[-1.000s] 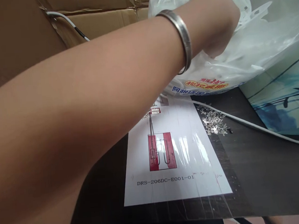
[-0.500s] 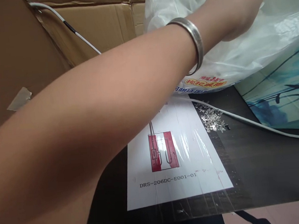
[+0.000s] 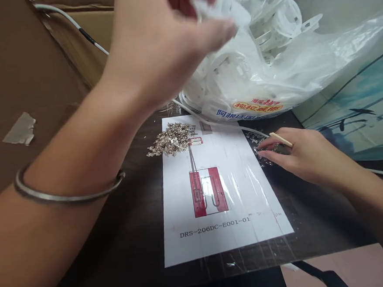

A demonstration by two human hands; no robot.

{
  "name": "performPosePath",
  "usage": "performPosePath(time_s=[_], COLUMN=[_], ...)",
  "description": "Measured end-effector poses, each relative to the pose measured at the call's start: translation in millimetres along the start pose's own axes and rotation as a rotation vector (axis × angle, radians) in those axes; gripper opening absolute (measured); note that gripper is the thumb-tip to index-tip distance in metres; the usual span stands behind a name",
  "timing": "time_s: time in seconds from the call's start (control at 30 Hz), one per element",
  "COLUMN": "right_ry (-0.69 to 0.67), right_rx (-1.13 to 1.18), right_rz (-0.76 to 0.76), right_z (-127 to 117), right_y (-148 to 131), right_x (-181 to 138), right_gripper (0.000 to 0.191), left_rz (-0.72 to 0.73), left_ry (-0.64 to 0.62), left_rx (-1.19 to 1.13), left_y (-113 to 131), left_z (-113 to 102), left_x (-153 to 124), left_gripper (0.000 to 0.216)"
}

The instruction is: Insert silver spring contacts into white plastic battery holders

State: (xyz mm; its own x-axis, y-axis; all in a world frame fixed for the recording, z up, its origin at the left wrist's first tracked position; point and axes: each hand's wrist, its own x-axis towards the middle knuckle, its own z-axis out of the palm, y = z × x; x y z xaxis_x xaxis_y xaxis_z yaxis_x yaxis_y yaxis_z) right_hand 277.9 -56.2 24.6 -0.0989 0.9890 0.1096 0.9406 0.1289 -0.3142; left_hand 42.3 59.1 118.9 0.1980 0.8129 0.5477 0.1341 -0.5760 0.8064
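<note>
My left hand (image 3: 158,45) is raised near the top of the view, fingers pinched on a white plastic part (image 3: 216,8) beside the open plastic bag (image 3: 304,65) of several white round parts. A metal bangle (image 3: 67,193) circles that wrist. My right hand (image 3: 297,153) rests on the dark table at the right, a thin wooden stick (image 3: 280,139) held between its fingers, fingertips on a small heap of silver metal clips (image 3: 260,145). A second heap of silver clips (image 3: 171,142) lies at the top left corner of the taped white sheet (image 3: 223,228).
The white sheet bears a red diagram (image 3: 210,192) and the code DRS-206DC-E001-01. Cardboard boxes (image 3: 15,64) stand at the left and back, a white cable (image 3: 71,20) running over them. A blue-green panel (image 3: 356,110) lies at the right. The dark table's (image 3: 135,235) front edge is near.
My left arm has drawn back out of the bag with a white part, uncovering the left heap of clips. My right hand has come into view onto the right heap.
</note>
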Motion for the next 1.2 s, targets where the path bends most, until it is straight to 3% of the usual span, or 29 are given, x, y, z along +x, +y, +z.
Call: performPosePath(time_s=[0.07, 0.2, 0.27, 0.43, 0.57, 0.73, 0.83, 0.93, 1.07, 1.2], right_ry=[-0.029, -0.062, -0.029, 0.171, 0.134, 0.168, 0.174, 0.249, 0.223, 0.212], right_rx=[-0.002, -0.015, -0.001, 0.035, 0.083, 0.279, 0.477, 0.672, 0.75, 0.834], right_rz=[0.016, -0.001, -0.009, -0.084, -0.092, -0.052, -0.085, -0.129, -0.118, -0.088], right_z=[2.9, 4.9, 3.0, -2.4, -2.8, -1.2, 11.0, 34.3, 63.2, 72.3], right_y=[1.8, -0.7, -4.6, -13.3, -20.1, -46.3, -66.6, -79.0, -81.5, -79.8], right_x=[1.2, 4.7, 7.7, 17.6, 26.1, 41.8, 51.6, 54.5, 47.5, 41.6], right_gripper=[0.009, 0.012, 0.01, 0.007, 0.006, 0.007, 0.007, 0.005, 0.015, 0.012], left_rz=[-0.011, -0.522, -0.637, -0.638, -0.621, -0.634, -0.684, -0.675, -0.688, -0.712], left_ry=[-0.101, -0.236, -0.258, -0.275, -0.288, -0.293, -0.325, -0.337, -0.323, -0.284], left_rx=[0.003, -0.269, -0.313, -0.321, -0.357, -0.44, -0.487, -0.47, -0.402, -0.403], left_y=[-16.6, -41.5, -48.3, -56.4, -59.3, -62.6, -62.9, -61.3, -57.8, -55.6], left_z=[-11.3, -20.1, -20.4, -19.9, -21.4, -21.4, -21.3, -21.9, -22.6, -22.3], left_x=[-29.2, -80.9, -96.0, -109.9, -116.4, -124.4, -127.2, -127.9, -127.5, -127.6], left_gripper=[0.033, 0.032, 0.034, 0.024, 0.024, 0.044, 0.046, 0.03, 0.025, 0.025])
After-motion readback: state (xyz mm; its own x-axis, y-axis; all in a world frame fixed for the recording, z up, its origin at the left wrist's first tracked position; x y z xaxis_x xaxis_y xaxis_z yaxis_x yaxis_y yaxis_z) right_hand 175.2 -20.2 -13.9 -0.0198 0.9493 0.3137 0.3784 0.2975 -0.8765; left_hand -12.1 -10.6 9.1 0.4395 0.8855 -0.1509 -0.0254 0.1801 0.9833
